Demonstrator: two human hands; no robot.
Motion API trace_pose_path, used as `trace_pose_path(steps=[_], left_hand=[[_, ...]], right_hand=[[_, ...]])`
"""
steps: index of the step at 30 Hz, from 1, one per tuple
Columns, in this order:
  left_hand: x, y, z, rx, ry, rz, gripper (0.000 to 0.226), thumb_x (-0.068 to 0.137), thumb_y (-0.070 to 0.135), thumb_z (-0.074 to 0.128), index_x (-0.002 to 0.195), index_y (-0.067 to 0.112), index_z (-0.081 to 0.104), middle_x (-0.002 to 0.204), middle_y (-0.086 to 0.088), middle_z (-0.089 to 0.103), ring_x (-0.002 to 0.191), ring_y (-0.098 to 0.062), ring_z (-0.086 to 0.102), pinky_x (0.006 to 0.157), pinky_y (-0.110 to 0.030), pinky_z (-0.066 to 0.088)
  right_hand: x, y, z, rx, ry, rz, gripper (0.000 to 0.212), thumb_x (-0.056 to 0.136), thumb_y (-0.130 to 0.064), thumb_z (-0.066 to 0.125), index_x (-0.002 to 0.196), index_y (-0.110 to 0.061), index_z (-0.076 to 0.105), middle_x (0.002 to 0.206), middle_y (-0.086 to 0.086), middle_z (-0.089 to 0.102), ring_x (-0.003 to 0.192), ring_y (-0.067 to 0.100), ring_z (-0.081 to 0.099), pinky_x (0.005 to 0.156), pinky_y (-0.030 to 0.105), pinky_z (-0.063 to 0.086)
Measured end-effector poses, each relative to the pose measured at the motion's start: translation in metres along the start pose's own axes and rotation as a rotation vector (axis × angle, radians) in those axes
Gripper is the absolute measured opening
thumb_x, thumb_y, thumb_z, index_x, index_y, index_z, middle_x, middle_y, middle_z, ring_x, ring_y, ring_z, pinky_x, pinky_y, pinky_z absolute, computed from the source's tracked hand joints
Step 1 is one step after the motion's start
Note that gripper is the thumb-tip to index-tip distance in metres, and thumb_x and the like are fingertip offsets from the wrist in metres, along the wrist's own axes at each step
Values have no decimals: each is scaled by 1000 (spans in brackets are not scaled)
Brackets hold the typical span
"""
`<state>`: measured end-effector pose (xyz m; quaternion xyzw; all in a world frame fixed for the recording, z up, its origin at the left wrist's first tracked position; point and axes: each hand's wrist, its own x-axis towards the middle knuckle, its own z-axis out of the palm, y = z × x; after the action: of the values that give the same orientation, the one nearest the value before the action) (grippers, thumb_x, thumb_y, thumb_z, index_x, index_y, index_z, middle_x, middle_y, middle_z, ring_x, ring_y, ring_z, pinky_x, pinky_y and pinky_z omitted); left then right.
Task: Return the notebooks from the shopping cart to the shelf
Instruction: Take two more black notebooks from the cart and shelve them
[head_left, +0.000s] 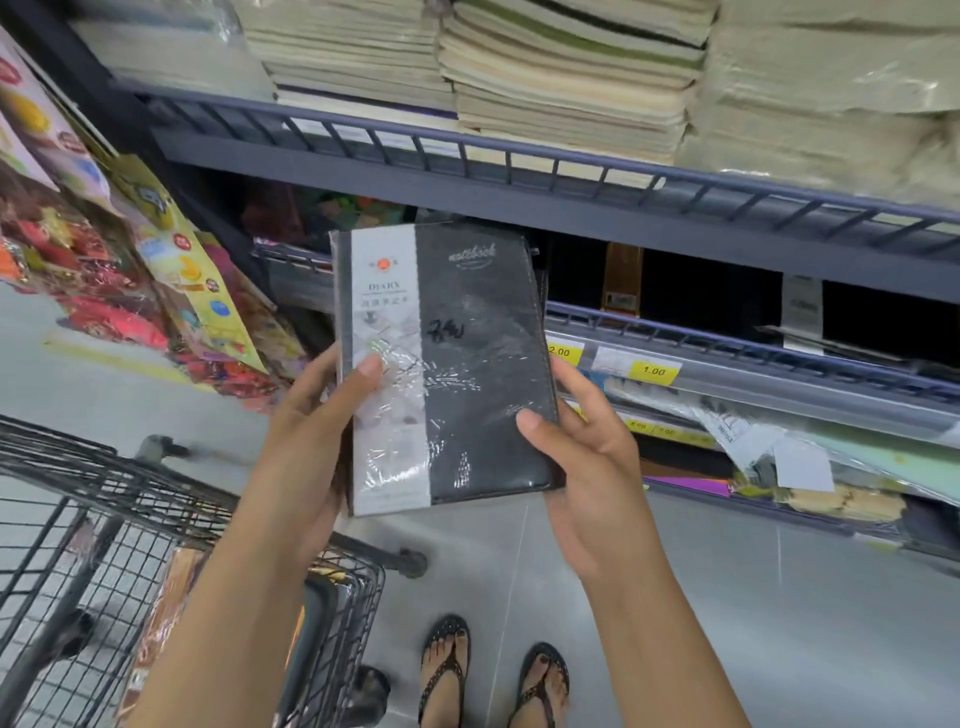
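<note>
Aisle floor (727, 597): grey glossy tiles. Dark metal shelf (571, 192) with a wire rail straight ahead. Top tier is stacked with cream paper pads (571, 78). Lower tier has yellow price tags (653, 371) with black-covered books (701, 291) behind them. Colourful hanging packets (104, 249) at left. Black wire shopping cart (104, 519) lower left, with a brownish wrapped item (171, 597) inside, too blurred to identify.

Notebook (467, 364) is held mid-air in front of the shelf, near the cart's corner, upright and slightly tilted. Black cover, pale band down its left side printed "DIARY", "notebook" script on the black part, handwritten mark mid-cover, shrink-wrap with glare.

Left hand (306, 441) grips the left edge, thumb on front. Right hand (587, 467) grips the lower right corner, thumb on front, fingers behind.
</note>
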<state>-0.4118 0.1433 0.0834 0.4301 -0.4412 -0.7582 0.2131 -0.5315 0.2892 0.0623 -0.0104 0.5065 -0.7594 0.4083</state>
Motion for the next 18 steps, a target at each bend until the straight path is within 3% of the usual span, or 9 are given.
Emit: trace_pose_path(steps=[2,5,7,9,11,13,14,16,18], left_hand=[[-1,-3,-2,-16,-42,-43,43,81,29,67,124,25,64,120,-2,70,105,-19,69,80,-36,55],[-7,-16,-1,-66,61,-45,49,73,20,71,119,7,64,110,-9,73,95,-19,71,70,-29,58],[-13,-26,6,-60,130,30,42,75,15,70,115,3,66,106,-10,74,97,-23,71,74,-27,58],[-14,-30,15,67,163,160,33,83,14,69,115,10,69,108,-4,75,104,-21,69,83,-28,56],[-9,-29,20,266,140,301,30,86,21,69,116,23,69,115,5,72,114,-10,63,92,-23,50],[0,-28,22,483,153,350,36,82,43,71,118,41,64,140,4,54,135,-5,41,105,-26,37],[5,-28,21,587,165,340,44,78,54,71,120,49,59,153,3,37,143,-6,25,110,-30,28],[17,-26,17,725,148,341,68,67,65,67,131,48,51,162,4,11,147,-3,1,115,-34,16],[29,-23,12,782,104,388,86,61,69,64,140,40,46,163,4,8,145,3,-8,116,-33,12]], right_hand=[[5,0,-1,60,58,14,51,84,10,57,130,-14,57,118,13,69,113,31,64,98,44,49],[14,-1,4,111,164,6,48,85,9,59,127,-14,59,118,12,70,112,28,64,101,45,47],[20,0,8,111,223,-36,44,85,7,61,124,-13,61,112,10,72,107,25,67,98,43,50],[26,3,13,37,259,-123,38,87,3,62,121,-14,63,107,2,75,104,17,69,93,35,53],[33,6,18,-112,286,-229,33,90,-4,62,115,-26,66,106,-14,73,105,2,65,89,20,51],[40,9,21,-221,295,-282,33,91,-14,63,117,-34,62,116,-22,67,112,-7,57,92,14,45],[44,11,20,-273,286,-289,38,91,-18,63,126,-32,58,127,-18,60,119,-6,52,97,14,41],[52,13,16,-394,246,-289,49,90,-27,63,136,-36,48,142,-14,43,128,-4,39,98,11,31],[57,14,11,-418,165,-289,54,88,-32,63,135,-45,42,146,-20,33,133,-6,30,102,14,26]])
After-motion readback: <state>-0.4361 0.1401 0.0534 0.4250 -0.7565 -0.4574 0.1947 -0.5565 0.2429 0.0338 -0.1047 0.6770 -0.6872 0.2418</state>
